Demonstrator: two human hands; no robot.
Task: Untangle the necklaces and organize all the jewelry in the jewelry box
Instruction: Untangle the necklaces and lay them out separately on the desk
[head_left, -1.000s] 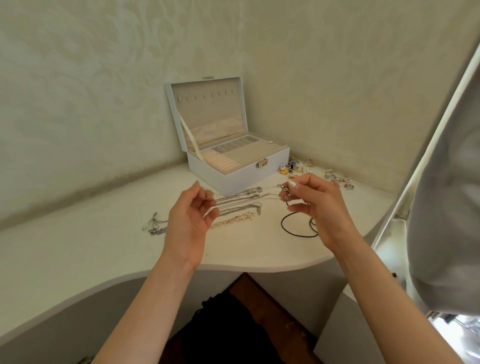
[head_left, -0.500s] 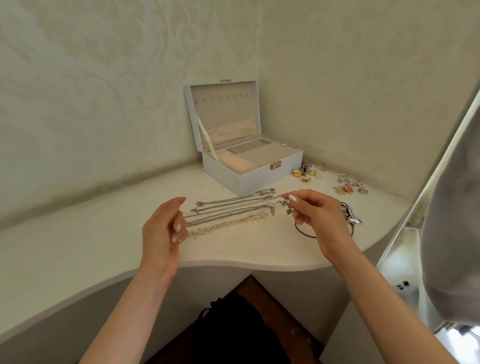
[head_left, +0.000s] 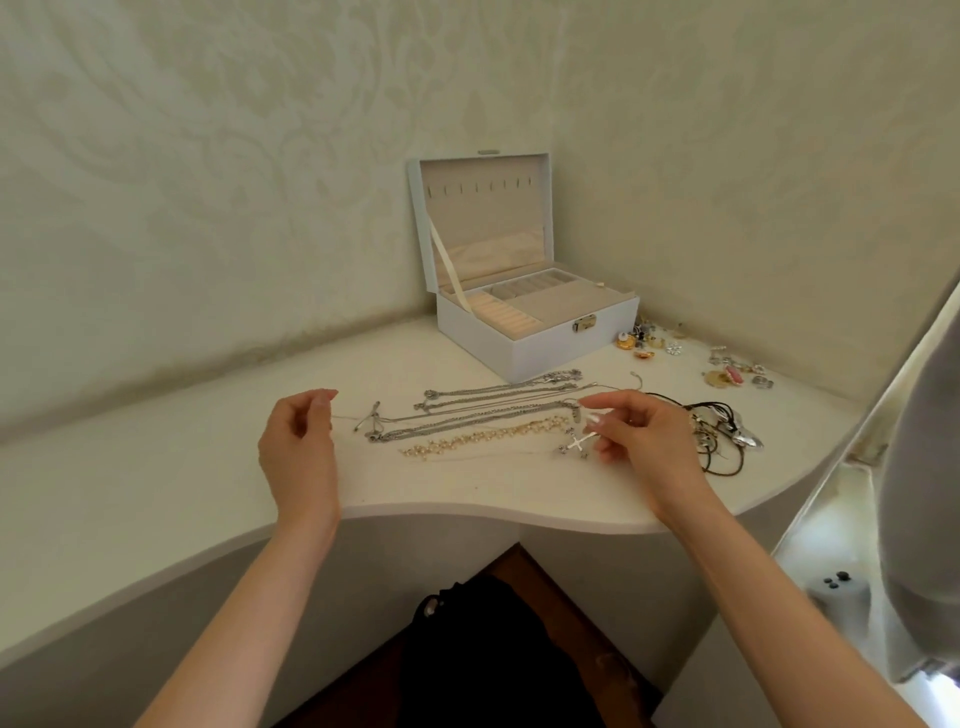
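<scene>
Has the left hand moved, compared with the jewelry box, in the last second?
Yes. The left hand, pinching a thin chain, has moved left, farther from the box.

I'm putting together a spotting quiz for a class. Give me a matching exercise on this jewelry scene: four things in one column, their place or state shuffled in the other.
1. jewelry box
2. beaded necklace
3. black cords
4. cross pendant

A. tangled heap, right of the right hand
B. by the right hand's fingertips, on the thin chain that the left hand also pinches
C. lid open, back in the corner
D. laid out straight, frontmost of the row of chains

Pairs: 1-C, 2-D, 3-A, 4-B
</scene>
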